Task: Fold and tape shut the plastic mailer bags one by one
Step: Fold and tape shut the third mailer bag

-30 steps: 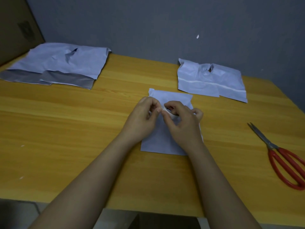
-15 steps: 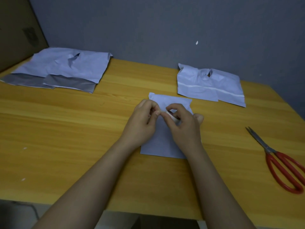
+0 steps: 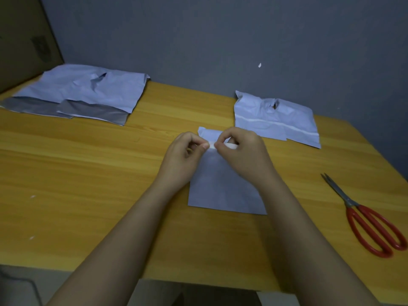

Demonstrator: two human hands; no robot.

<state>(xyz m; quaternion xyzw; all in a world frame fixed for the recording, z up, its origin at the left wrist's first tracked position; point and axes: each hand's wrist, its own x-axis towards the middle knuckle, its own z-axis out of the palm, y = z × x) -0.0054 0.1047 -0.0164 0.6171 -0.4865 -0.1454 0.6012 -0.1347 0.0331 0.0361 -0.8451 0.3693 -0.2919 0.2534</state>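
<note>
While both hands stay over the mailer bag (image 3: 223,191) lying mid-table, left hand (image 3: 183,155) and right hand (image 3: 245,155) still pinching white strip (image 3: 223,146), now slightly farther apart.

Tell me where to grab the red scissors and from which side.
Take the scissors by the red loop handles, coming from the near right edge of the table. They lie flat and closed, handles toward the person, blade tips pointing away toward the wall. The right hand is nearer, though busy at the mailer.
</note>
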